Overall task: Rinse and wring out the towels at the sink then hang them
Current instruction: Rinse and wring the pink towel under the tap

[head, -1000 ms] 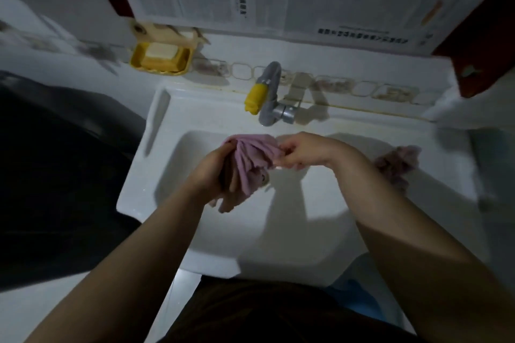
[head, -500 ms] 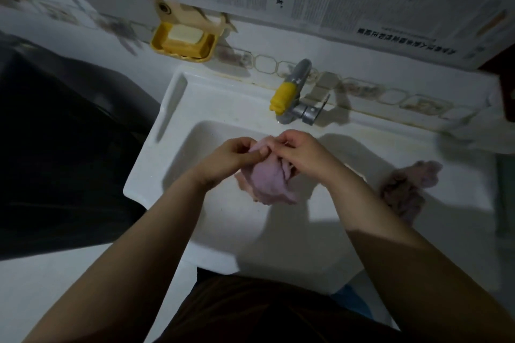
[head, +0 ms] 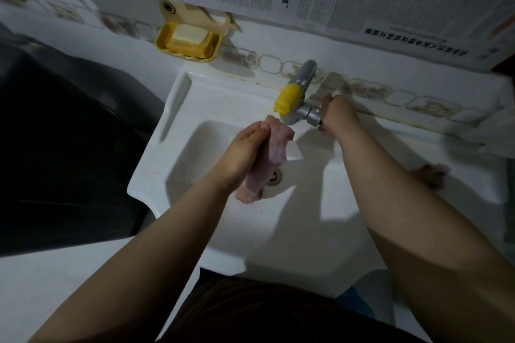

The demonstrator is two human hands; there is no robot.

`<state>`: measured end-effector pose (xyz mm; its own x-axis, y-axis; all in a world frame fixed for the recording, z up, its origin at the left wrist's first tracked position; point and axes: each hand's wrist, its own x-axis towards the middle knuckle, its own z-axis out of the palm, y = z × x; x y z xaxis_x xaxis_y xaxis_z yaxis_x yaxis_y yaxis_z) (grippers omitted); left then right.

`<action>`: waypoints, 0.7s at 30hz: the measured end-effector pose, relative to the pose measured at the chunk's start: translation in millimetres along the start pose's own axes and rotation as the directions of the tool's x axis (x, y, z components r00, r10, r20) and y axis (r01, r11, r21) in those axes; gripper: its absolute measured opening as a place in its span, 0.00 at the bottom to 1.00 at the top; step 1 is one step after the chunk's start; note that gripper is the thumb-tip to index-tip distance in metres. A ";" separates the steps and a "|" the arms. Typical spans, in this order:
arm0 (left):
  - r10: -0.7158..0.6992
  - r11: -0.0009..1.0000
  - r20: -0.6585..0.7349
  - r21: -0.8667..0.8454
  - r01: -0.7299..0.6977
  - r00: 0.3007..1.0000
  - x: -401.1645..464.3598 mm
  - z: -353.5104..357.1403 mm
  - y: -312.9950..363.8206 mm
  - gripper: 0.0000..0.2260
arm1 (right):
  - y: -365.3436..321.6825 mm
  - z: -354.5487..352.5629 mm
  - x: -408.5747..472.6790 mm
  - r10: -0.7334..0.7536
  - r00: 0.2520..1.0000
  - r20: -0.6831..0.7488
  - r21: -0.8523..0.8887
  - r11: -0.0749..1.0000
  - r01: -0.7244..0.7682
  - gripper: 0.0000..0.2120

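A white sink (head: 156, 175) stands against the tiled wall, its drain (head: 274, 176) in the basin. A second pink towel (head: 433, 172) lies bunched on its right ledge.

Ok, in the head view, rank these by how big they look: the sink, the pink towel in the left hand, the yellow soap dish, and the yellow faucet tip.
Largest to smallest, as seen:
1. Sink
2. Pink towel, hanging from the left hand
3. Yellow soap dish; it hangs farther from the camera, so its margin under the towel is unsure
4. Yellow faucet tip
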<state>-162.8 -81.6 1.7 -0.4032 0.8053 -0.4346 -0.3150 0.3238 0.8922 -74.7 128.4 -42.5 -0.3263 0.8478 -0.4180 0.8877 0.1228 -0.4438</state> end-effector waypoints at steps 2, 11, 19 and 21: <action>0.016 0.999 -0.039 -0.035 -0.017 0.999 -0.7 3.8 2.7 0.17 | 3.2 1.7 1.6 -0.032 0.999 -0.023 -0.025 0.999 0.031 0.13; 0.040 0.997 -0.055 -0.061 -0.043 0.998 -3.6 14.9 6.3 0.17 | 5.9 0.2 -4.7 0.075 0.994 0.077 0.335 0.937 -0.097 0.14; 0.031 0.996 -0.079 -0.085 -0.037 0.996 -2.7 16.1 1.7 0.16 | 10.2 5.4 -3.2 0.123 0.992 0.024 0.498 0.859 -0.119 0.11; 0.026 0.995 -0.077 -0.089 -0.033 0.997 -3.0 16.2 1.5 0.16 | 12.7 7.4 -1.6 0.126 0.992 0.027 0.503 0.855 -0.122 0.12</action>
<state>-148.1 -75.6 6.3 -0.4764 0.7729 -0.4191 -0.3765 0.2515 0.8916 -65.3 124.7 -53.3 -0.2208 0.8421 -0.4921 0.6356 -0.2585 -0.7275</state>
